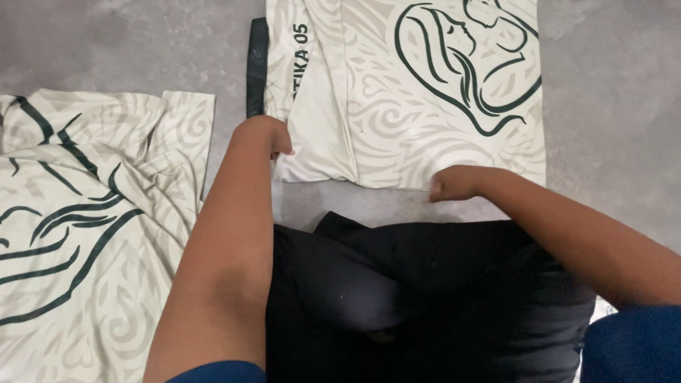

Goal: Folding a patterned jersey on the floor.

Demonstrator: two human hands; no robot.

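No packages, labels, signs or screens in view.
Only printed fabric shows: a cream shirt (425,92) on the grey floor (617,106) bears dark green line art and dark lettering along one sleeve.

The folded shirt (425,106) is cream with pale beige swirls and a dark green line drawing. The second shirt (85,234) has the same cream, beige swirls and dark green lines. The floor (624,128) is grey. The garment (425,298) below is black.

One head-worn camera looks steeply down, close over the floor (624,106), probably from a crouch.
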